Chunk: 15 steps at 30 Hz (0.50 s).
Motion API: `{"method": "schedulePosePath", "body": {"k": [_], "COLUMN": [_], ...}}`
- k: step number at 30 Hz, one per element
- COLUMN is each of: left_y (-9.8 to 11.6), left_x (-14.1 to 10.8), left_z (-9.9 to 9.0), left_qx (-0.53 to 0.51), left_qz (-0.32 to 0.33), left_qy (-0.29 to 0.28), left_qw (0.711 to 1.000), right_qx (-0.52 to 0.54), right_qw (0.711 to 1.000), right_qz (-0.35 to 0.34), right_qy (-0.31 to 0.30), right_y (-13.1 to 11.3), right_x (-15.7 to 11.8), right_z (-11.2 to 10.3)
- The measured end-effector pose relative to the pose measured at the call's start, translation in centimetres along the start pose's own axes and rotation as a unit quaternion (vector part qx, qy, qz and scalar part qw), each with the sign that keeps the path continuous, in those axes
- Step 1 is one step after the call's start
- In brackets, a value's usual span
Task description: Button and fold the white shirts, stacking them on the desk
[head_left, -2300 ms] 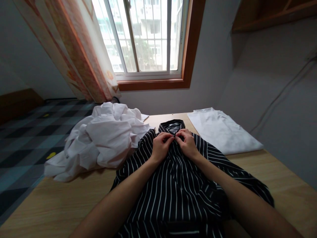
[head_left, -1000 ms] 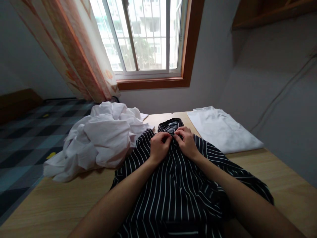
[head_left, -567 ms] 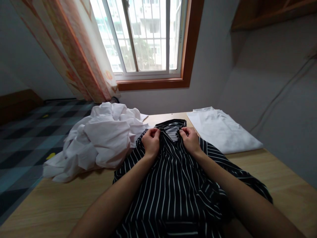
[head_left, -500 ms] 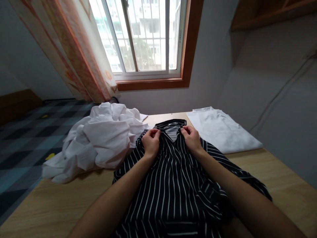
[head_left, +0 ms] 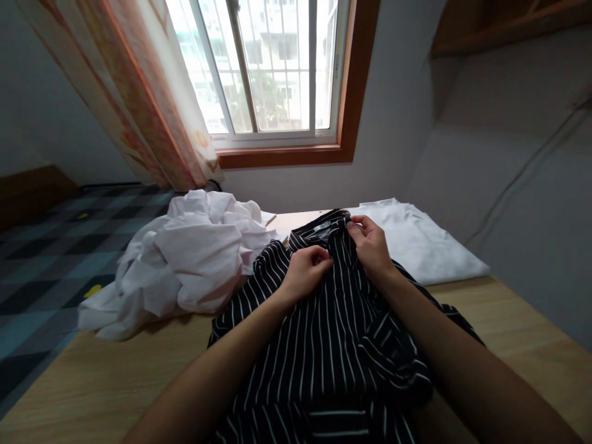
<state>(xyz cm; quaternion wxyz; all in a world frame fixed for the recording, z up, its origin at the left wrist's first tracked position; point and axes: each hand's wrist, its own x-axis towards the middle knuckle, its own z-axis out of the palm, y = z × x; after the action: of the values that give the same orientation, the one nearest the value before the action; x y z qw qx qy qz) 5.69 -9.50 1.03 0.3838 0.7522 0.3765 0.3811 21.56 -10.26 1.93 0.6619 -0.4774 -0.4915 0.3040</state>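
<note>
A black shirt with white stripes lies spread over the wooden table, its collar toward the window. My right hand pinches the shirt beside the right side of the collar and lifts it slightly. Lower and to the left, my left hand is closed on the shirt's front near the neck opening, thumb and fingers together. One sleeve lies folded near my right forearm.
Crumpled white cloth is heaped at the table's left. Flatter white cloth lies at the back right of the table. A checked bed adjoins on the left. Beyond are a window and a curtain.
My left hand has moved right and nearer, from the collar's left side to the front placket. My right hand has risen a little to the right, pulling the collar askew.
</note>
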Motion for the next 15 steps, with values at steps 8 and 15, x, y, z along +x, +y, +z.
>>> {"method": "schedulePosePath", "body": {"k": [8,15], "left_y": [-1.7,-1.7], "left_x": [1.0,0.6], "left_z": [-0.5,-0.6], "left_qx": [-0.138,-0.081], "left_qz": [-0.051,0.002], "left_qy": [0.034,0.029], "left_qw": [0.989,0.996], "right_qx": [-0.310,-0.356], "right_qw": [0.943,0.931], "right_qz": [-0.118,-0.042], "right_qy": [-0.003,-0.074], "right_y": [-1.2,0.1], "right_x": [-1.6,-1.6], "right_z": [0.7,0.7]}}
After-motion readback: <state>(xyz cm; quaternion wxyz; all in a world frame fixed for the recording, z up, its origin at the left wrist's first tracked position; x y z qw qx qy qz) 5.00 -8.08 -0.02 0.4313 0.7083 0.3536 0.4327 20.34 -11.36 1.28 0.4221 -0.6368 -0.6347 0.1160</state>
